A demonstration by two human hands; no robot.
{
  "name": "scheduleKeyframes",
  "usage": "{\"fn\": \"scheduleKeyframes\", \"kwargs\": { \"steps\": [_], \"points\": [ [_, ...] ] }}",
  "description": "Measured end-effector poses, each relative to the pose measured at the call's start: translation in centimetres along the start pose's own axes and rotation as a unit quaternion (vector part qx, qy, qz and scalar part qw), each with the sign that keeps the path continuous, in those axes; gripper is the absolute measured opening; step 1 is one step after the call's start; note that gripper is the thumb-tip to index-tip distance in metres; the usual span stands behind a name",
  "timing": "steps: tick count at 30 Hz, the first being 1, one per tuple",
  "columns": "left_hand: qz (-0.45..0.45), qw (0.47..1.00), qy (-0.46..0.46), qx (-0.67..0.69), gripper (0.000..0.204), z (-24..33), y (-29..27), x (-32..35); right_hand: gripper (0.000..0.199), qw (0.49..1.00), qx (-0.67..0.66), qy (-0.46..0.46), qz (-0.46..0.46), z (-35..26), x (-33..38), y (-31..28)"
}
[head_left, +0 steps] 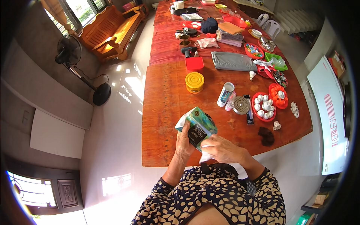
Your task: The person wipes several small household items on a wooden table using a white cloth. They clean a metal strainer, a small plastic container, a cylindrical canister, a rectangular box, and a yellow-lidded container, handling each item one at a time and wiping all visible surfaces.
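Note:
A green and blue soft tissue pack [198,125] with a black label is held tilted above the near edge of the wooden table. My left hand [183,142] is closed around its left side, with the thumb up along the wrapper. At the pack's near right end, my right hand [222,149] has its fingers bent and pinched together. From under those fingers hangs a crumpled white tissue [205,156], close to my body. Part of the pack's lower end is hidden behind the right hand.
Past the pack stand a yellow round tub [194,82], an upright canister [225,93] and a round metal grate [241,105]. Red plates with white round items [263,106] and orange pieces [278,95] lie right, near a brown furry piece [266,136]. A grey folded cloth [234,61] lies farther back.

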State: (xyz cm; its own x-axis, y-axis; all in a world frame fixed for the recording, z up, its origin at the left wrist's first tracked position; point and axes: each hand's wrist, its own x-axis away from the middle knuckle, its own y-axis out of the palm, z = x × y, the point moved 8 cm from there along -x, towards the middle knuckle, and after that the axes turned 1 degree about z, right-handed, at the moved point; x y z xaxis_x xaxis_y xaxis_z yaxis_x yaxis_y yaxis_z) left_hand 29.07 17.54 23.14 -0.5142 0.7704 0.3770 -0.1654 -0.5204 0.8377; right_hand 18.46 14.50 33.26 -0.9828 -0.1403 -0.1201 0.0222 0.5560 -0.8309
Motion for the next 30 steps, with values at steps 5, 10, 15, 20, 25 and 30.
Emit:
{"fn": "scheduleKeyframes", "kwargs": {
  "steps": [5,10,15,20,25,30],
  "points": [
    [-0.015,0.999,0.003,-0.028,0.036,-0.6,-0.3,-0.7,0.047,0.979,-0.006,0.007,0.203,-1.2,-1.7,-6.4],
    [-0.055,0.998,0.024,0.000,0.034,-0.8,1.4,-0.8,0.033,0.964,0.159,0.067,0.204,0.8,-2.6,-2.4],
    [0.005,0.999,0.039,-0.004,0.035,1.7,0.2,-0.8,0.026,0.998,0.001,0.007,0.059,-1.0,-0.2,-2.4],
    [-0.038,0.999,-0.006,0.000,0.047,1.5,0.8,-0.9,0.042,0.943,-0.067,0.048,0.322,1.5,-1.2,-10.2],
    [-0.054,0.997,0.009,-0.059,0.045,0.5,2.1,0.0,0.046,0.964,0.064,0.049,0.254,2.7,-4.4,-6.1],
    [0.004,1.000,-0.001,-0.006,0.033,0.7,0.4,-0.8,0.053,0.976,0.036,0.065,0.205,1.5,-3.6,-4.8]
  ]
}}
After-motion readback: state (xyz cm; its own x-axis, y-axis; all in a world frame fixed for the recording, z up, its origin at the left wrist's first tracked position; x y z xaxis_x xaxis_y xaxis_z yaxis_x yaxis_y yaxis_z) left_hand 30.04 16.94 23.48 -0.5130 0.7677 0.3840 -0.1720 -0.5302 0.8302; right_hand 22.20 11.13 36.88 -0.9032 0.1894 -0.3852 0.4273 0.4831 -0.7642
